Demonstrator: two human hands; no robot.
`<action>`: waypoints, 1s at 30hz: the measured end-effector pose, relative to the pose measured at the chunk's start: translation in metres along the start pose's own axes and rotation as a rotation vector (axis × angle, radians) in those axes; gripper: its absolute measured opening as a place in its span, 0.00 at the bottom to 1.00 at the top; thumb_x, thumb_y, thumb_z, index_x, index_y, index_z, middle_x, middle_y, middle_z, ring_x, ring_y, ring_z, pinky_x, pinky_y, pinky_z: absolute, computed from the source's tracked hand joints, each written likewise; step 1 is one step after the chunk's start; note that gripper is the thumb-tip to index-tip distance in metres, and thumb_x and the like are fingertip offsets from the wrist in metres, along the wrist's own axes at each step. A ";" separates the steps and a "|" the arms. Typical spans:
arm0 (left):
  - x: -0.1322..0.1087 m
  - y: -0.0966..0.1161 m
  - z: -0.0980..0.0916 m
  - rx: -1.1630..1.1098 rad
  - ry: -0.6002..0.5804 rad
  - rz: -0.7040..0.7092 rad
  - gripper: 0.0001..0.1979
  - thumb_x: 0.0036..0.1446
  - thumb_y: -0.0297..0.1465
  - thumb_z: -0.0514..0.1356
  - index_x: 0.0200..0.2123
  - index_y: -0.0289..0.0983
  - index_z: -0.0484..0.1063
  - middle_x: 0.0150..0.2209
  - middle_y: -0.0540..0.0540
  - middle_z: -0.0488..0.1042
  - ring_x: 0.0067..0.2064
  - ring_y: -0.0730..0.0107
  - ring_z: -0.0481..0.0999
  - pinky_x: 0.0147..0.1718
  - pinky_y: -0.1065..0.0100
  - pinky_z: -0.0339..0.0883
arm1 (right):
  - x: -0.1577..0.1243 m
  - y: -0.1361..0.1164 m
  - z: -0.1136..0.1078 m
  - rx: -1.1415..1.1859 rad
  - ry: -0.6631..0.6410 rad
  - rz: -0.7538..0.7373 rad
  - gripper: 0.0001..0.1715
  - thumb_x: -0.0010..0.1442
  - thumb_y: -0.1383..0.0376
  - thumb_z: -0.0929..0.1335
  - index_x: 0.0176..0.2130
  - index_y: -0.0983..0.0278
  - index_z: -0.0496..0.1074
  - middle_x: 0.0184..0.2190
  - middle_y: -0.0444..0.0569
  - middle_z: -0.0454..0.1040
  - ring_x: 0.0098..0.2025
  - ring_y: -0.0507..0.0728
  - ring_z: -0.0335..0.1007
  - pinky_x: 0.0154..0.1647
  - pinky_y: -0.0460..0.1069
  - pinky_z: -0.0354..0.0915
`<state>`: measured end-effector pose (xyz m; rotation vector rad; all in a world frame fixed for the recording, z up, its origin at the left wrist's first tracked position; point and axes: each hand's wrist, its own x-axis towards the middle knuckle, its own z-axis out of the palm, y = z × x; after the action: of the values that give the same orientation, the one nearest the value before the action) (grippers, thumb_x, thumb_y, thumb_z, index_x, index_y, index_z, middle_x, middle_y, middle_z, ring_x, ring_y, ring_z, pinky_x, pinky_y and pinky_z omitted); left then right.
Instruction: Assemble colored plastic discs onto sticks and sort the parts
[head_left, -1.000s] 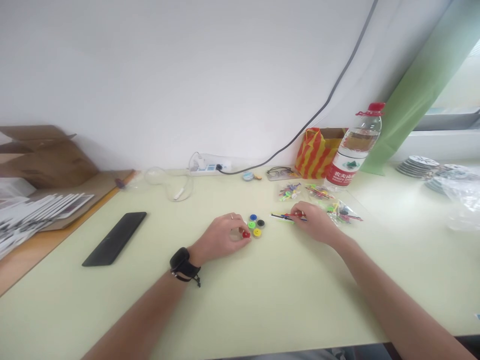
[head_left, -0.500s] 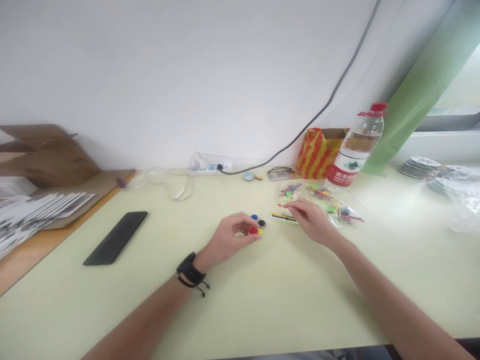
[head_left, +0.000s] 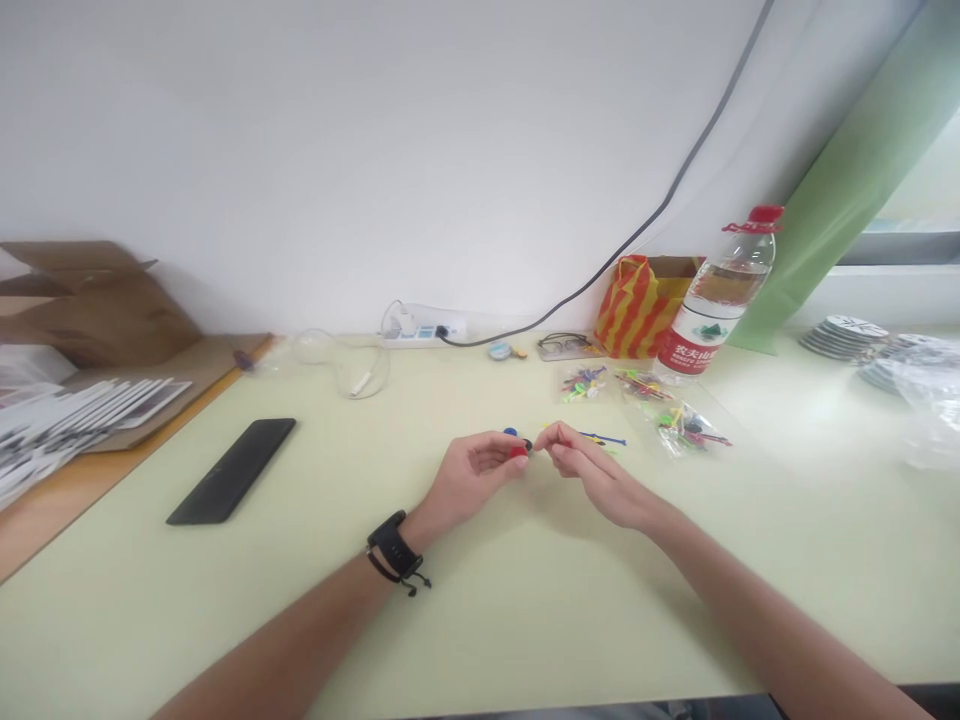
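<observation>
My left hand [head_left: 471, 480] pinches a small round red plastic piece [head_left: 519, 453] between thumb and fingertips above the table. Close by on its right, my right hand [head_left: 604, 482] is closed on a thin red plastic piece [head_left: 566, 443], mostly hidden by the fingers. The two hands' fingertips are nearly touching. Just behind the red round piece, a blue round piece [head_left: 511, 432] and a black one [head_left: 528, 445] lie on the table, partly covered. Thin coloured sticks, one of them blue [head_left: 609, 440], lie beyond my right hand.
Clear bags of small coloured parts [head_left: 684, 430] lie to the right, before a water bottle [head_left: 694, 325] and a striped bag [head_left: 634, 310]. A black flat case [head_left: 234, 472] is at left. A power strip [head_left: 420, 335] and glasses [head_left: 564, 344] sit by the wall.
My right hand has moved left and nearer, bringing the thin red piece towards my left hand. The yellow piece beside the red round one no longer shows.
</observation>
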<state>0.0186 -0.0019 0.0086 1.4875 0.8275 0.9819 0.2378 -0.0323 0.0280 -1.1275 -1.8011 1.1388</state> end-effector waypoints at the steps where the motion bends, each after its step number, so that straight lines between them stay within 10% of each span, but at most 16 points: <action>1: 0.000 0.001 0.000 -0.001 -0.003 0.005 0.14 0.57 0.37 0.71 0.42 0.35 0.81 0.43 0.40 0.83 0.44 0.60 0.83 0.49 0.58 0.78 | 0.001 0.001 0.000 -0.012 0.010 -0.007 0.17 0.75 0.54 0.55 0.46 0.58 0.67 0.32 0.43 0.60 0.34 0.55 0.58 0.39 0.51 0.60; 14: 0.001 -0.002 -0.001 -0.070 0.015 -0.015 0.18 0.55 0.38 0.72 0.47 0.35 0.81 0.43 0.40 0.83 0.41 0.61 0.83 0.47 0.58 0.80 | 0.006 0.008 -0.006 -0.021 0.222 -0.040 0.15 0.71 0.59 0.57 0.35 0.60 0.65 0.30 0.44 0.62 0.32 0.55 0.59 0.34 0.50 0.60; 18: -0.001 -0.003 -0.001 -0.036 0.008 -0.002 0.21 0.53 0.36 0.73 0.49 0.36 0.80 0.47 0.41 0.83 0.47 0.59 0.82 0.51 0.56 0.79 | 0.004 0.001 -0.004 -0.097 0.183 -0.112 0.21 0.70 0.62 0.57 0.49 0.57 0.77 0.38 0.47 0.66 0.42 0.58 0.65 0.47 0.54 0.64; 30: -0.003 -0.001 0.003 0.001 -0.023 0.032 0.20 0.54 0.35 0.73 0.50 0.36 0.80 0.49 0.41 0.83 0.49 0.55 0.83 0.53 0.55 0.77 | 0.001 0.001 0.016 -0.157 0.099 -0.200 0.23 0.75 0.60 0.55 0.66 0.54 0.60 0.51 0.54 0.69 0.52 0.61 0.66 0.57 0.57 0.63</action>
<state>0.0203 -0.0055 0.0073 1.5142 0.7894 0.9861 0.2240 -0.0360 0.0213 -1.0459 -1.9029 0.8236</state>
